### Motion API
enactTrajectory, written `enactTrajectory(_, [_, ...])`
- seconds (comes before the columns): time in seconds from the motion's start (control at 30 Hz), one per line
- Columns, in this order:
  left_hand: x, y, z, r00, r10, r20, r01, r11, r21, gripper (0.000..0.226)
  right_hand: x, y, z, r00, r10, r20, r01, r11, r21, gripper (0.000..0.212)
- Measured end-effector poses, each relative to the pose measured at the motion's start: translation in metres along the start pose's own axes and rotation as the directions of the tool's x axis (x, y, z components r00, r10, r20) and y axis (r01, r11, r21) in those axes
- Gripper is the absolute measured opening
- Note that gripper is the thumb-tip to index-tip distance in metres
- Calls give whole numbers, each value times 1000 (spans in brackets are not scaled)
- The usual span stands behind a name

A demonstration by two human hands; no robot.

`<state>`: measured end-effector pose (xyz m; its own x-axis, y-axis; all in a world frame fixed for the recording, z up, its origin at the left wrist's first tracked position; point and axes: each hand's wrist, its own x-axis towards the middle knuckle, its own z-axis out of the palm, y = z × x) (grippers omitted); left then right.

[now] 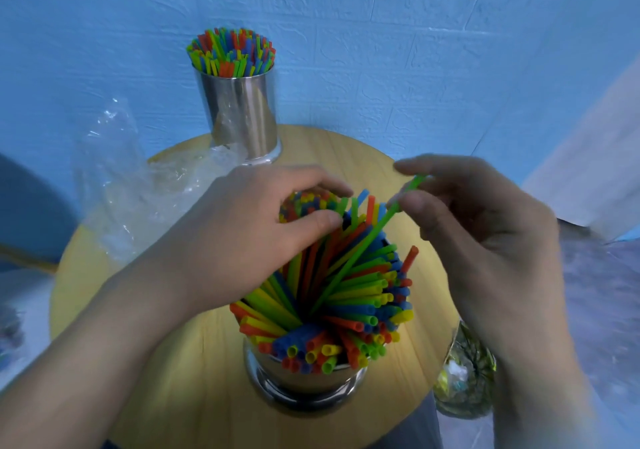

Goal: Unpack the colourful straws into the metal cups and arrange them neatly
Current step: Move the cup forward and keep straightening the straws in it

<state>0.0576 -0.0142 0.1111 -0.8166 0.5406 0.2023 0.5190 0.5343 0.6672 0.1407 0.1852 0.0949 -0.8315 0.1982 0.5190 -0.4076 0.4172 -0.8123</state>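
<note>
Two shiny metal cups stand on a round wooden table [194,379]. The far cup [242,116] is packed with upright colourful straws [231,53]. The near cup [304,379] holds a fanned bunch of red, green, yellow and blue straws [360,296]. My left hand [249,227] curls round the top of a bundle of these straws, thumb and fingers on their ends. My right hand [485,234] pinches a single green straw [367,240] near its upper end; the straw's lower end reaches down into the near cup.
A crumpled clear plastic bag [138,185] lies on the table's left side, partly over the edge. A patterned glass jar [464,379] sits at the right rim. A blue textured wall stands close behind the table.
</note>
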Motion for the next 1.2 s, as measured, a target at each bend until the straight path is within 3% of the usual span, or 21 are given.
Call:
enactTrajectory(0.07, [0, 2, 2, 999, -9, -38, 9, 1000, 0, 23, 0, 4, 0, 998, 10, 68, -3, 995, -101, 13])
enactTrajectory(0.13, [0, 3, 4, 997, -26, -69, 26, 1000, 0, 20, 0, 7, 1, 991, 26, 129, -9, 991, -131, 23])
enactTrajectory(0.3, [4, 1, 5, 981, -92, -170, 94, 996, 3, 14, -4, 16, -9, 985, 83, 149, -82, 997, -10, 53])
enactTrajectory(0.43, [6, 1, 4, 969, -136, -207, 144, 989, 28, 11, -8, 16, -9, 960, 169, 222, -183, 982, 45, 42])
enactTrajectory(0.57, [4, 6, 6, 954, -144, -262, 174, 980, 94, 11, -4, 18, -7, 964, 209, 162, -220, 974, 56, 7])
enactTrajectory(0.67, [-3, 6, 1, 963, -138, -231, 173, 975, 137, 18, -1, 17, -4, 961, 227, 157, -246, 963, 110, 7])
enactTrajectory(0.87, [-20, 12, -18, 993, -106, -44, 106, 994, 1, 36, 6, 15, 4, 949, 254, 184, -281, 949, 140, 9])
enactTrajectory(1.0, [-16, 19, -18, 998, -5, -68, -7, 983, -183, 28, 10, 14, 9, 960, 222, 172, -253, 950, 185, 9])
enactTrajectory(1.2, [-1, 29, -3, 968, 178, -177, -194, 978, -74, 11, 15, 6, 9, 980, 138, 144, -174, 945, 277, 6])
